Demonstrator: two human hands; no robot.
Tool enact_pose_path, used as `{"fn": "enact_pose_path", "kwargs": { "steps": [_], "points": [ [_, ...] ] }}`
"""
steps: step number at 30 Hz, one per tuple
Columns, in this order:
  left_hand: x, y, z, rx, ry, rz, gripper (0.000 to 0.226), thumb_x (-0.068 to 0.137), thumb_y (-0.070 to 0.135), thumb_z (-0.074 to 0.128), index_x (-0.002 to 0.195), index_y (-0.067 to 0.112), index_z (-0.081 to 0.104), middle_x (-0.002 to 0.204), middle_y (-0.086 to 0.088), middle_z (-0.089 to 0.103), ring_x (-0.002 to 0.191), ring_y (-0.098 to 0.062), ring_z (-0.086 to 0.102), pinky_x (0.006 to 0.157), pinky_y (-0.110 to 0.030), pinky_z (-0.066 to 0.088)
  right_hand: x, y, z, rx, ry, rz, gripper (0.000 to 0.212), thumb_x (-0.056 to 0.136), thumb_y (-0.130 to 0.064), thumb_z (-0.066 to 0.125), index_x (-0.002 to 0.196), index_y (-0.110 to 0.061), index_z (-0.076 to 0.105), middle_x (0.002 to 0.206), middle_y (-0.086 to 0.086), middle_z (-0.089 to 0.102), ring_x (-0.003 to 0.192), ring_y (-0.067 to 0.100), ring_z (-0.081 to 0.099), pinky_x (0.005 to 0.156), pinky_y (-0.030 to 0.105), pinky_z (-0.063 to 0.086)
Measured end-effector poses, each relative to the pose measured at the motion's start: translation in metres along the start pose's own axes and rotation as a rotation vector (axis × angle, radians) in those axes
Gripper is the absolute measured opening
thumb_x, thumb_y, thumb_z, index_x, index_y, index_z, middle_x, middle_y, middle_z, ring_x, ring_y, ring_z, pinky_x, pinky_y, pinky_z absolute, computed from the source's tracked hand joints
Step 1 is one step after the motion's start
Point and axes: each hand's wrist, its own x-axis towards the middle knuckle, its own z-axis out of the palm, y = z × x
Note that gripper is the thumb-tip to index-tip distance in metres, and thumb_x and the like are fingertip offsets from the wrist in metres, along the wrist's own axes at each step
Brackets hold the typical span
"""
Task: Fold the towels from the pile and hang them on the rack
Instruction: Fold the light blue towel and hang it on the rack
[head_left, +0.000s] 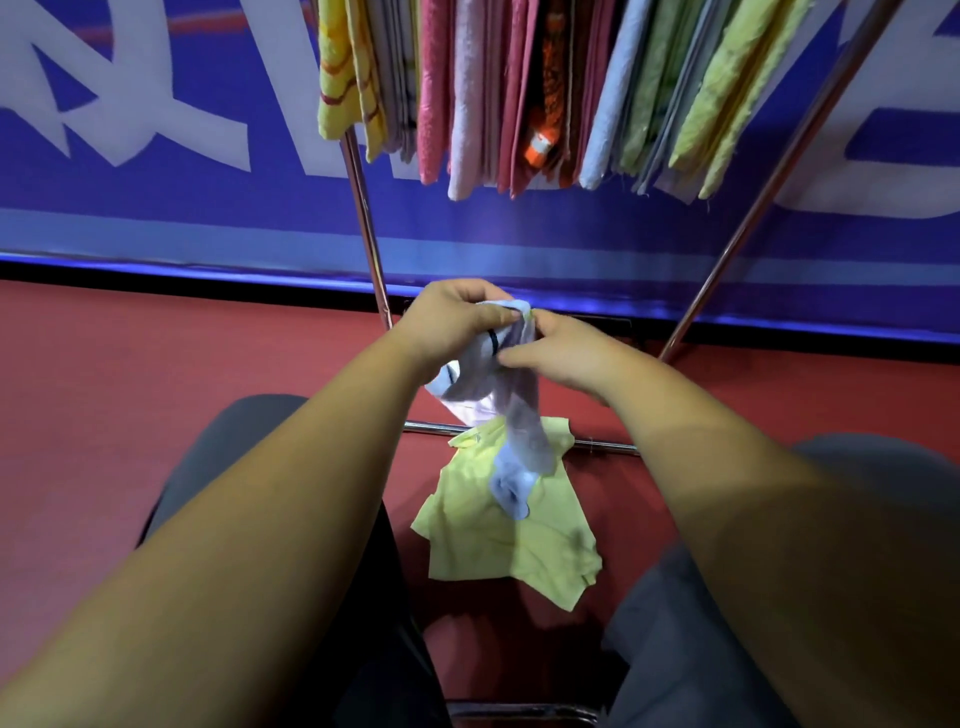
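Free gap under hanging towels (436, 93)

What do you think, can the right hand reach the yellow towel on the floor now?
Probably not yet: the right hand and the left hand both grip the pale blue towel, which hangs down over the yellow towel. Once it lets go, the way down looks open.

A pale blue towel (519, 431) with a dark stripe is bunched at its top between the left hand (449, 317) and the right hand (563, 353), and its crumpled lower part hangs down over a light yellow towel (498, 540). This one lies spread and wrinkled on the red floor (156, 364), its far edge over the low bar of the metal rack (366, 218). On the rack many folded towels (519, 93) hang close together: yellow, pink, orange, blue, green
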Motion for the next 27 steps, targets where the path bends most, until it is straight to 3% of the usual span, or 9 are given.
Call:
{"fn": "enact_pose_path", "kwargs": {
  "steps": [3, 6, 11, 14, 17, 19, 23, 25, 27],
  "points": [
    [0.003, -0.002, 0.000, -0.106, 0.023, -0.059, 0.012, 0.087, 0.006, 0.083, 0.099, 0.006, 0.079, 0.095, -0.018, 0.079, 0.084, -0.024, 0.072, 0.085, -0.041, 0.058, 0.007, 0.001, 0.004, 0.045, 0.095, 0.034, 0.010, 0.095, -0.017, 0.063, 0.090, -0.021, 0.070, 0.075, 0.001, 0.066, 0.071, 0.019, 0.060, 0.069, 0.031, 0.053],
    [0.006, 0.000, -0.004, -0.288, 0.055, -0.136, 0.024, 0.089, -0.009, 0.075, 0.108, 0.005, 0.073, 0.094, -0.017, 0.076, 0.086, -0.029, 0.073, 0.088, -0.041, 0.061, 0.011, 0.000, -0.001, 0.240, 0.101, 0.148, 0.011, 0.096, -0.016, 0.058, 0.093, -0.017, 0.069, 0.087, 0.012, 0.069, 0.080, 0.026, 0.066, 0.087, 0.051, 0.064],
    [0.007, 0.002, -0.004, -0.496, 0.138, -0.245, 0.010, 0.095, -0.012, 0.066, 0.095, -0.004, 0.073, 0.088, -0.013, 0.078, 0.083, -0.023, 0.077, 0.074, -0.027, 0.064, 0.014, 0.000, -0.010, 0.224, 0.155, 0.198, 0.014, 0.096, -0.028, 0.053, 0.084, -0.022, 0.058, 0.118, 0.018, 0.071, 0.106, 0.035, 0.072, 0.098, 0.054, 0.061],
    [0.006, -0.003, -0.003, -0.440, 0.107, -0.222, 0.003, 0.096, 0.004, 0.075, 0.095, 0.001, 0.076, 0.091, -0.013, 0.080, 0.079, -0.022, 0.077, 0.069, -0.030, 0.064, 0.011, -0.004, -0.009, 0.131, 0.118, 0.159, 0.016, 0.090, -0.015, 0.052, 0.076, -0.021, 0.056, 0.082, 0.010, 0.063, 0.076, 0.026, 0.059, 0.069, 0.038, 0.055],
    [0.006, -0.013, -0.001, -0.251, 0.088, -0.176, 0.017, 0.094, 0.021, 0.081, 0.099, 0.005, 0.079, 0.100, -0.017, 0.081, 0.080, -0.023, 0.076, 0.071, -0.033, 0.062, 0.006, -0.008, -0.003, 0.186, 0.020, 0.086, 0.011, 0.093, -0.017, 0.059, 0.087, -0.024, 0.065, 0.074, 0.004, 0.061, 0.067, 0.020, 0.056, 0.059, 0.027, 0.047],
    [0.009, -0.019, 0.002, -0.205, 0.097, -0.124, 0.027, 0.091, 0.022, 0.084, 0.103, -0.001, 0.078, 0.101, -0.023, 0.079, 0.081, -0.027, 0.074, 0.078, -0.038, 0.061, 0.003, -0.007, 0.000, 0.249, 0.009, 0.068, 0.002, 0.097, -0.025, 0.067, 0.096, -0.024, 0.068, 0.079, 0.000, 0.067, 0.069, 0.016, 0.062, 0.064, 0.027, 0.054],
    [0.012, -0.021, 0.005, -0.149, 0.096, -0.064, 0.025, 0.090, 0.023, 0.085, 0.103, 0.002, 0.081, 0.100, -0.020, 0.080, 0.088, -0.028, 0.076, 0.093, -0.043, 0.062, 0.005, -0.007, -0.002, 0.295, -0.008, 0.051, 0.020, 0.095, -0.033, 0.069, 0.107, -0.016, 0.073, 0.095, 0.004, 0.079, 0.087, 0.021, 0.076, 0.090, 0.042, 0.064],
    [0.014, -0.021, 0.006, -0.109, 0.112, -0.046, 0.026, 0.087, 0.029, 0.087, 0.101, 0.008, 0.081, 0.097, -0.012, 0.082, 0.095, -0.028, 0.078, 0.096, -0.044, 0.062, 0.005, -0.007, -0.003, 0.363, -0.028, 0.048, 0.029, 0.098, -0.034, 0.071, 0.118, -0.014, 0.073, 0.108, 0.006, 0.082, 0.099, 0.023, 0.080, 0.090, 0.040, 0.065],
    [0.013, -0.021, 0.008, -0.100, 0.126, -0.045, 0.026, 0.090, 0.032, 0.084, 0.101, 0.009, 0.079, 0.093, -0.006, 0.082, 0.089, -0.022, 0.076, 0.094, -0.041, 0.061, 0.005, -0.004, -0.002, 0.406, -0.045, 0.034, 0.028, 0.101, -0.030, 0.072, 0.120, -0.009, 0.071, 0.110, 0.011, 0.082, 0.094, 0.022, 0.080, 0.086, 0.038, 0.065]
  ]
}}
